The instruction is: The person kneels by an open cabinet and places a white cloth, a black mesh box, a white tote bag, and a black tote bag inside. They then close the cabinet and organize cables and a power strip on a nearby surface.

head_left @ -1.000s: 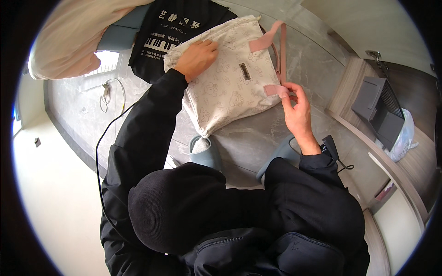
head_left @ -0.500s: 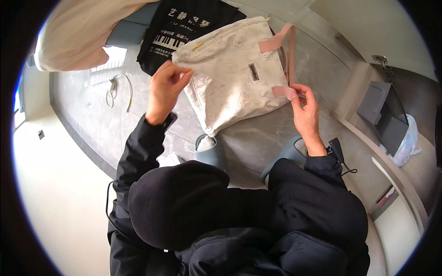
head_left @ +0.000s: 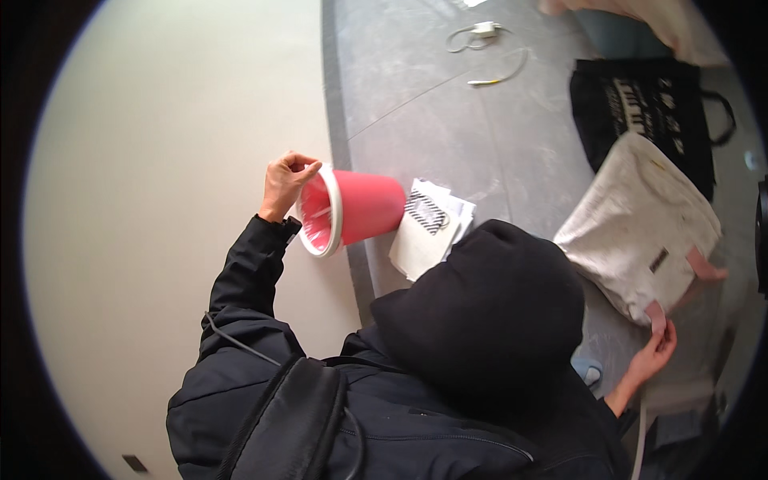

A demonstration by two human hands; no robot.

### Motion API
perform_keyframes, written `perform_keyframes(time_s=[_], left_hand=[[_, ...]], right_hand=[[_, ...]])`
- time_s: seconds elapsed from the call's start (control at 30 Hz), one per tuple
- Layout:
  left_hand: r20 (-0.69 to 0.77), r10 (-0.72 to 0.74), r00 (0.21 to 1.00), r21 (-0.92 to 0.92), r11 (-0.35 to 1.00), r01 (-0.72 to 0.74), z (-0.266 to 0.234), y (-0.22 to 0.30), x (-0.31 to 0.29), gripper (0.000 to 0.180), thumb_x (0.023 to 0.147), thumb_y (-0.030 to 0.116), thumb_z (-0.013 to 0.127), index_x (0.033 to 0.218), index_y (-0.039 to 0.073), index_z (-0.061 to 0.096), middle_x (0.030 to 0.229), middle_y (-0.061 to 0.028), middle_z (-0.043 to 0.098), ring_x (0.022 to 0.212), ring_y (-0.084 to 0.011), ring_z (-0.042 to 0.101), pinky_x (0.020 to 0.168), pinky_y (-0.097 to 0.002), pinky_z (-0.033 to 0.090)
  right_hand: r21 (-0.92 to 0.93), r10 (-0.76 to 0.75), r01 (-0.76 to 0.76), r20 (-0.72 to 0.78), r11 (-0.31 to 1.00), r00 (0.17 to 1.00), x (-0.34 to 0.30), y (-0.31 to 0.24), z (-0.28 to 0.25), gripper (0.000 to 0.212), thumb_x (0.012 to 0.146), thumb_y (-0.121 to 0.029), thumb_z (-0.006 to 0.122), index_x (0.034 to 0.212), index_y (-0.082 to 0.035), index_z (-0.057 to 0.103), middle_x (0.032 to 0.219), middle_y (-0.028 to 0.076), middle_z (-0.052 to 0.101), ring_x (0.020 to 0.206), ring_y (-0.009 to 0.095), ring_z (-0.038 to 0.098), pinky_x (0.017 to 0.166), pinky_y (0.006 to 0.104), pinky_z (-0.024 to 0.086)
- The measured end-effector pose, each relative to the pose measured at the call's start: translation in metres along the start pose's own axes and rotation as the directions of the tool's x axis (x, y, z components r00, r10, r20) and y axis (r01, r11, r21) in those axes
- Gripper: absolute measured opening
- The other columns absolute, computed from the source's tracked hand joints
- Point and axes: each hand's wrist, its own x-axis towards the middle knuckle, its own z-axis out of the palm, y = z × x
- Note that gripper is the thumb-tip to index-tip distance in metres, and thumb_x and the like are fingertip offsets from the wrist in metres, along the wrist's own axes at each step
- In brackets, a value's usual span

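My left hand (head_left: 284, 184) is closed, fingertips pinched at the white rim of a pink waste bin (head_left: 370, 206). Whatever they may hold is too small to make out. The bin stands against the wall and has a clear liner inside. Far to the right, my right hand (head_left: 652, 358) pinches the pink strap (head_left: 656, 317) of a cream cloth bag (head_left: 640, 228). That bag lies on the floor, partly over a black tote bag (head_left: 596, 104) with white print.
White papers (head_left: 424, 240), one with a striped border, lie beside the bin. A white cable with a plug (head_left: 485, 30) rests on the grey floor (head_left: 416, 96) farther off. Beige cloth (head_left: 680, 20) hangs in at the far right. A pale wall (head_left: 160, 160) rises at left.
The view has turned left, bringing the bin and papers in. My left hand has moved from the cream bag's corner to the bin's rim. My right hand still holds the strap.
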Motion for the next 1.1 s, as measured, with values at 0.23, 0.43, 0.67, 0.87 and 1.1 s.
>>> perform_keyframes(time_s=[0.23, 0.43, 0.67, 0.87, 1.1], left_hand=[[-0.035, -0.244, 0.969, 0.235, 0.94, 0.245, -0.038, -0.158, -0.056, 0.02, 0.087, 0.014, 0.088, 0.092, -0.004, 0.082, 0.077, -0.0108, 0.078, 0.068, -0.0118, 0.07, 0.065, -0.0301, 0.057], [0.003, -0.23, 0.973, 0.373, 0.903, 0.212, -0.015, -0.192, -0.043, 0.021, 0.083, 0.015, 0.09, 0.088, -0.003, 0.082, 0.076, -0.0132, 0.078, 0.068, -0.015, 0.072, 0.066, -0.0331, 0.058], [0.081, -0.157, 0.984, 0.461, 0.881, 0.103, -0.002, -0.177, -0.027, 0.024, 0.079, 0.018, 0.092, 0.089, -0.001, 0.08, 0.082, -0.0181, 0.079, 0.074, -0.03, 0.077, 0.072, -0.0394, 0.061], [0.151, -0.249, 0.957, 0.57, 0.813, 0.122, 0.01, -0.194, -0.018, 0.04, 0.08, 0.018, 0.092, 0.107, -0.006, 0.075, 0.097, -0.0209, 0.078, 0.09, -0.0348, 0.077, 0.08, -0.0421, 0.06], [0.218, -0.141, 0.966, 0.612, 0.791, -0.023, 0.009, -0.258, -0.007, 0.035, 0.084, 0.024, 0.087, 0.106, -0.002, 0.079, 0.092, -0.0251, 0.076, 0.093, -0.0422, 0.076, 0.08, -0.0493, 0.06]], right_hand=[[-0.096, -0.086, 0.095, 0.099, 0.991, 0.991, 0.018, 0.003, -0.008, 0.034, 0.113, -0.011, 0.057, 0.143, 0.005, 0.057, 0.144, 0.017, 0.063, 0.132, 0.027, 0.062, 0.113, 0.0369, 0.049], [-0.068, -0.094, 0.098, 0.065, 0.993, 0.993, 0.012, 0.014, -0.015, 0.035, 0.112, -0.012, 0.06, 0.143, 0.004, 0.058, 0.143, 0.017, 0.064, 0.131, 0.026, 0.063, 0.111, 0.0364, 0.051], [-0.069, -0.025, 0.027, 0.023, 0.997, 0.999, 0.007, 0.015, -0.025, 0.033, 0.112, -0.011, 0.058, 0.142, 0.004, 0.057, 0.142, 0.016, 0.064, 0.129, 0.024, 0.063, 0.11, 0.035, 0.05], [-0.004, -0.055, 0.056, 0.017, 0.998, 0.998, 0.004, 0.005, -0.013, 0.031, 0.111, -0.004, 0.053, 0.14, 0.004, 0.056, 0.137, 0.015, 0.065, 0.125, 0.023, 0.063, 0.11, 0.0351, 0.047], [-0.075, -0.038, 0.038, -0.005, 0.996, 0.999, -0.006, -0.021, -0.001, 0.03, 0.11, -0.007, 0.059, 0.138, 0.004, 0.058, 0.135, 0.014, 0.066, 0.122, 0.022, 0.065, 0.106, 0.0345, 0.05]])
